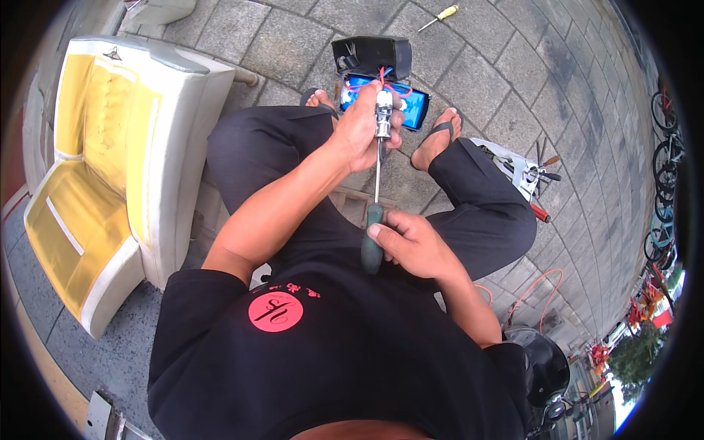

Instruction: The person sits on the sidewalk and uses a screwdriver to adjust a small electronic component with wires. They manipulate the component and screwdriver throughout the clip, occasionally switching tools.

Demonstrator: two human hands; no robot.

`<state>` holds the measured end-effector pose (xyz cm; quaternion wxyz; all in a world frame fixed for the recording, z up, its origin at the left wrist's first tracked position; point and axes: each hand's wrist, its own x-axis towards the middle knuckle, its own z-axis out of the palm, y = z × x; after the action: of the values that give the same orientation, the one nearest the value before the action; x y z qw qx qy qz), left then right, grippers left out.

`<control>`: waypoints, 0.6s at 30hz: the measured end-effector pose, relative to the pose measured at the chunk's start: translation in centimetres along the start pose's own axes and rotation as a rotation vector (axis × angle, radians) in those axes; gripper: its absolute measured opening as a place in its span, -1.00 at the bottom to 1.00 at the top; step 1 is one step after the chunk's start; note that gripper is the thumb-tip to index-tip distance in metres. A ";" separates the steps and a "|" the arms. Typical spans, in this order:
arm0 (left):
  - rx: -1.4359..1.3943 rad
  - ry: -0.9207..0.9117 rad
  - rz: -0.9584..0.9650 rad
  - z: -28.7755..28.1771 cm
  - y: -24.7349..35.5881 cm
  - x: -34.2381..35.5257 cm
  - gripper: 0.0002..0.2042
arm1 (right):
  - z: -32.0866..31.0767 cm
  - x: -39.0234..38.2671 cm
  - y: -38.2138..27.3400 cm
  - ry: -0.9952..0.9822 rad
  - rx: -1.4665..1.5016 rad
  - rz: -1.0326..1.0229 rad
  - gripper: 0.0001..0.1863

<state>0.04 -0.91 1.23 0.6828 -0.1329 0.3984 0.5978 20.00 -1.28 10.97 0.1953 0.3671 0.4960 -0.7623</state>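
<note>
Axis first: reading the green-handled screwdriver (375,220) as running almost straight up the view, handle at the body end, shank pointing away toward the metal-and-white fitting (383,110). Finding that fitting ahead of the right hand (416,246) and slightly to its left, long axis nearly continuing the line of the shank. Noting the left hand (359,134) as the nearer one, wrapping directly around the fitting; seeing the right hand farther back, reaching it only through the tool. Seeing the far end of the shank meeting the near end of the fitting; not being able to tell simple contact from insertion.

Grip, left: clasping the fitting, thumb along one side, fingertips showing on the other. Grip, right: pinching the screwdriver handle near its upper half, between thumb and curled fingers.

Beyond the left hand: seeing red wire (382,74) at the fitting's far end, without being able to trace the joint; also a blue pack (418,110) lying against an open black case (389,53), on the paving between two sandals (441,127).

Counting: hands, two, both occupied; fitting, one; screwdriver in hand, one; yellow-handled screwdriver (447,12) lying well apart on the paving (477,77), one; blue pack, one; black case, one; yellow-and-white seat (150,147) at left, one. Leaving the dark tools (550,176) at right uncounted, overlapping too closely.
</note>
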 end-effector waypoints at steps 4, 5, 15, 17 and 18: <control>0.017 -0.026 -0.010 0.4 0.5 -0.4 -0.54 | -5.2 1.3 -3.2 0.195 -0.166 -0.087 -0.51; 0.018 -0.010 -0.014 0.5 0.4 -0.5 -0.54 | -6.5 2.4 -3.4 0.309 -0.171 -0.147 -0.48; 0.064 0.098 0.004 0.3 -0.3 -0.2 -0.49 | -7.8 11.9 -9.2 0.416 -0.264 -0.164 -0.32; 0.107 0.081 0.033 -0.1 -0.5 0.0 -0.46 | -7.9 12.8 -9.2 0.446 -0.311 -0.161 -0.29; 0.128 0.068 0.039 0.0 -0.4 0.0 -0.42 | -8.1 13.3 -9.1 0.442 -0.307 -0.137 -0.28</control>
<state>0.45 -1.02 1.13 0.6642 -0.1012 0.4613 0.5795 8.28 10.81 4.59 0.0836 0.4560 0.6600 -0.5912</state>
